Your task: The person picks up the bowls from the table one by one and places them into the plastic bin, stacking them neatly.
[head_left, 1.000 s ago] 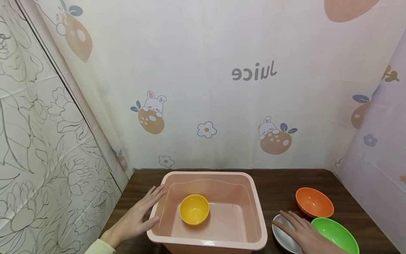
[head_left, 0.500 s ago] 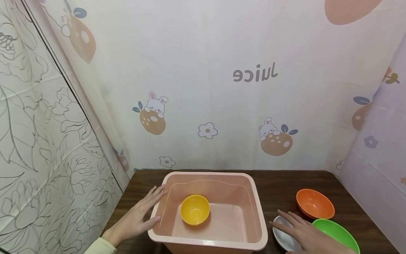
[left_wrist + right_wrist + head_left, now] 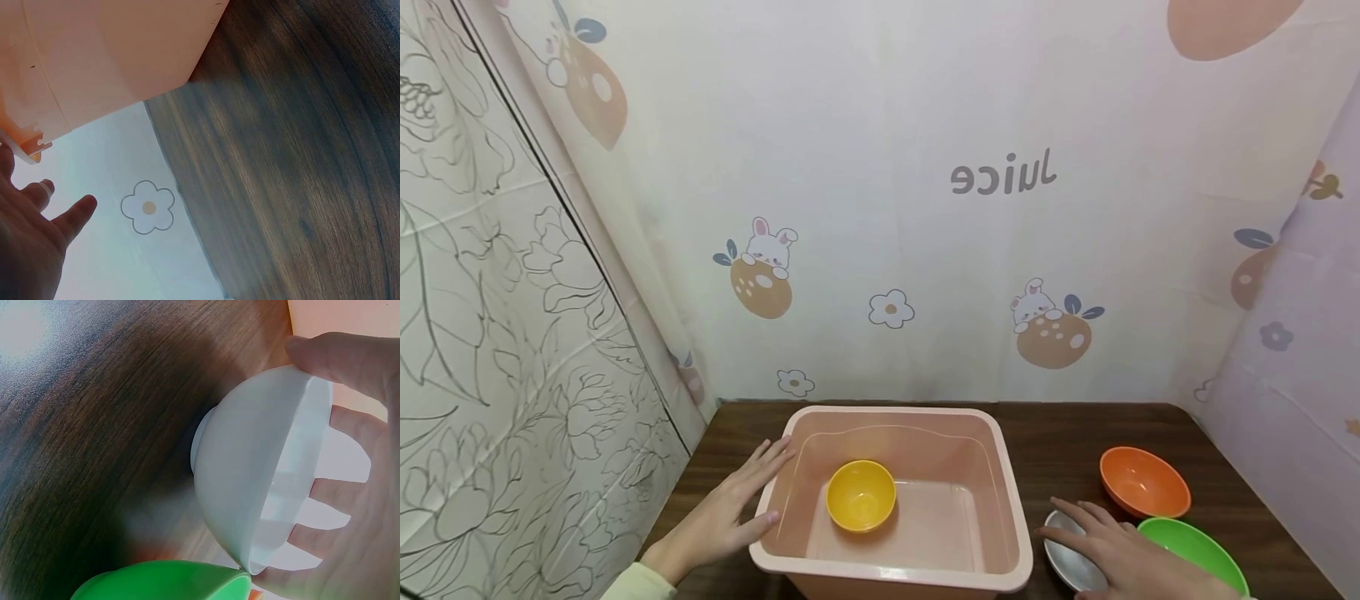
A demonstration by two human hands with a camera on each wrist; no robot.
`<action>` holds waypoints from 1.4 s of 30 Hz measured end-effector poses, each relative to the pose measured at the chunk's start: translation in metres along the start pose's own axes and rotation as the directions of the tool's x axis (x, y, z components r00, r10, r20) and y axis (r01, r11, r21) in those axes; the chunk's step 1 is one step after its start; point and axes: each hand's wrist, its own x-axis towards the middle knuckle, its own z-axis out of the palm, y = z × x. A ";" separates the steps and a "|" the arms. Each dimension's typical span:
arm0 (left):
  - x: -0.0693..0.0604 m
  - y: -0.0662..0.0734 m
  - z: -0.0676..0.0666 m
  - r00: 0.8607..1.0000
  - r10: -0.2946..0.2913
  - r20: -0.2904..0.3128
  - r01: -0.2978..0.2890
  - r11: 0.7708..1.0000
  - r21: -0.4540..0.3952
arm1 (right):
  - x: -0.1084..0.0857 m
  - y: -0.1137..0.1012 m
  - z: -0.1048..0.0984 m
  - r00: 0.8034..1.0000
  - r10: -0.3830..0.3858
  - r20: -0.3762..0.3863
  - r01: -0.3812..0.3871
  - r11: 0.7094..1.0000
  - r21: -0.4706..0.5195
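Observation:
My left hand is at the left rim of a pink plastic tub, fingers spread and fairly straight; the left wrist view shows them by the tub's edge. Inside the tub, to the left, sits a yellow bowl. On the right, my right hand spreads over a white bowl that stands on the table. In the right wrist view the thumb lies at the bowl's rim and the other fingers stretch across its mouth. Whether the fingertips press on it is hard to tell.
Behind the right hand an orange bowl stands on the dark wooden table. A green bowl, partly hidden by that hand, is close beside the white one. A patterned curtain hangs behind the table.
My right hand has shifted slightly left over the white bowl, with its fingers spread wider. The left hand and the bowls stay where they were; the head view has tilted a little.

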 end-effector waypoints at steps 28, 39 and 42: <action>-0.001 0.002 -0.001 1.000 -0.009 -0.001 0.009 1.000 -0.017 | 0.000 -0.001 -0.001 0.993 -0.064 -0.104 0.053 0.993 -0.105; -0.001 0.001 0.000 1.000 -0.003 -0.003 0.003 1.000 -0.010 | 0.003 -0.007 -0.008 0.964 -0.145 -0.224 0.083 0.961 -0.265; -0.001 0.001 0.000 1.000 -0.002 -0.003 0.002 1.000 -0.011 | 0.003 -0.008 -0.013 0.952 -0.173 -0.251 0.089 0.945 -0.315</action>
